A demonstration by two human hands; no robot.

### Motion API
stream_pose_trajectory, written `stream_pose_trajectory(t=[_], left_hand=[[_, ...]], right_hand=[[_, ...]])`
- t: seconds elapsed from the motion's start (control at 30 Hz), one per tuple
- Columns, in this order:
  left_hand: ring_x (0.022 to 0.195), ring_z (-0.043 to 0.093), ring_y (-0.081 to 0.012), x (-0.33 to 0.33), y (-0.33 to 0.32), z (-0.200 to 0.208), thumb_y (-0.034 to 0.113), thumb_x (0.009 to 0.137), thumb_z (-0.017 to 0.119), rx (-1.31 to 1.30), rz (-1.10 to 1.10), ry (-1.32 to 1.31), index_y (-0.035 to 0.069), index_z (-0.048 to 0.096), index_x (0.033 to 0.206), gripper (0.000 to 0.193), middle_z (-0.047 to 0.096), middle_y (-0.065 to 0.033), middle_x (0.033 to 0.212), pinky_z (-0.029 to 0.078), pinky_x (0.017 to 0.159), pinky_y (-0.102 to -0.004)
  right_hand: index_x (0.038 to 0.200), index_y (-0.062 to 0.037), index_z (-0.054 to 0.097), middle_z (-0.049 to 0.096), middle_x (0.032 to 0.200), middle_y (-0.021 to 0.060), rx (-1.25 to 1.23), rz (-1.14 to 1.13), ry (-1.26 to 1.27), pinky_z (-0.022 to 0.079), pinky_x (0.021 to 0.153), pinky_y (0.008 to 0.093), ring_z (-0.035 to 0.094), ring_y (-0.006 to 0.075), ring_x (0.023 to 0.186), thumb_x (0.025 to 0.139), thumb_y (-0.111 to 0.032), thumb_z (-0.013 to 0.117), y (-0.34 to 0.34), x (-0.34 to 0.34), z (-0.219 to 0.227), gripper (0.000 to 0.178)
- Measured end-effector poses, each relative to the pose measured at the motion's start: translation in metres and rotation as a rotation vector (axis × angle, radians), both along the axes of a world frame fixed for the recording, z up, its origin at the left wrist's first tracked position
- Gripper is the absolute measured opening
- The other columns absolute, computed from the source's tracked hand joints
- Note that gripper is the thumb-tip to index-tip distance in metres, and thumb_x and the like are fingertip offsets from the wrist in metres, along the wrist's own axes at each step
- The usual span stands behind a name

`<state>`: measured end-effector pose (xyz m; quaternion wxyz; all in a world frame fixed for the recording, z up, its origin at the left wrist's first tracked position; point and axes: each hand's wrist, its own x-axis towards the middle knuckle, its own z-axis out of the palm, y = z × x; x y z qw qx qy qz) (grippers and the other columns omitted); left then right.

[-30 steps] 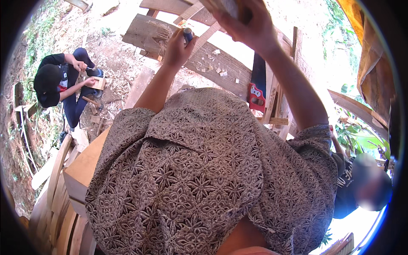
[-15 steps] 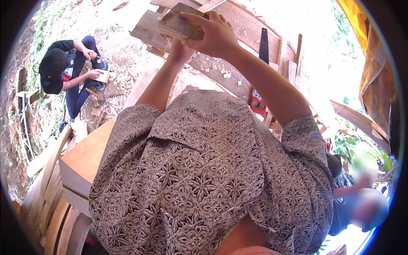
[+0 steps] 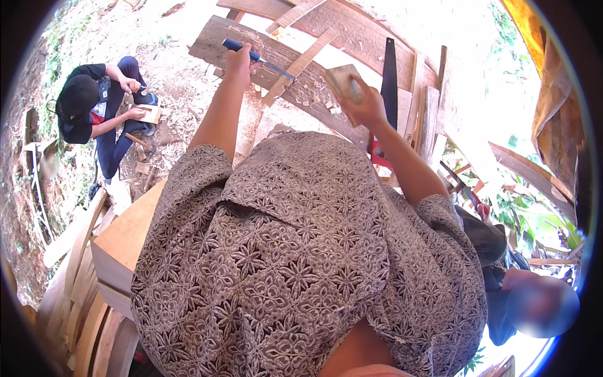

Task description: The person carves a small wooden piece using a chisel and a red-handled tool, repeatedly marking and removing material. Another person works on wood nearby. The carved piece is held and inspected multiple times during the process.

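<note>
My left hand (image 3: 239, 63) is closed around a chisel (image 3: 254, 55) with a blue handle. Its blade slants down to the right, the tip over or against a slim light wooden strip (image 3: 314, 50). That strip lies crosswise on a long, weathered plank (image 3: 217, 39); whether the tip touches it I cannot tell. In my right hand (image 3: 368, 108), held up to the right of the strip and apart from it, is a chunky wooden block (image 3: 339, 79). My right fingers wrap round its far side and are partly hidden.
A handsaw (image 3: 389, 88) with a red handle stands beside several upright boards (image 3: 428, 119). Wood chips litter the plank. At left a co-worker (image 3: 94, 100) sits on the ground, handling a small wooden piece (image 3: 149, 114). Another person (image 3: 502, 301) is at lower right. Boards (image 3: 81, 276) lean at lower left.
The wooden block has moved right in my right hand, away from above the plank. My left hand, partly hidden before, now shows with the chisel, and the strip is uncovered.
</note>
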<state>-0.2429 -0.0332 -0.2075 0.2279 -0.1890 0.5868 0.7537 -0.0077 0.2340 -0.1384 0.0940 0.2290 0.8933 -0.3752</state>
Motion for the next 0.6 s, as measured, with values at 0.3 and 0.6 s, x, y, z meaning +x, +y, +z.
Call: stream_pose_trajectory(t=[0.3,0.6], left_hand=[[0.074,0.055,-0.0120,0.019,0.022,0.051,0.010,0.101,0.062,0.313,0.027,0.374,0.005,0.051,0.114,0.017,0.057,-0.0033,0.089,0.059,0.081,-0.0388],[0.103,0.067,-0.0163,0.027,0.049,0.039,0.010,0.103,0.060,-0.005,-0.286,0.599,0.005,0.044,0.121,0.025,0.064,-0.0082,0.105,0.052,0.086,-0.0304]], right_hand=[[0.144,-0.0334,0.053,0.053,0.138,0.0193,0.358,-0.080,0.048,0.041,0.108,0.0544,0.051,0.0412,0.133,0.067,-0.041,0.089,-0.023,0.076,-0.071,0.086],[0.145,-0.0366,0.051,0.050,0.143,0.0148,0.314,-0.113,0.027,0.039,0.109,0.0554,0.048,0.0387,0.137,0.068,-0.041,0.089,-0.025,0.077,-0.066,0.086]])
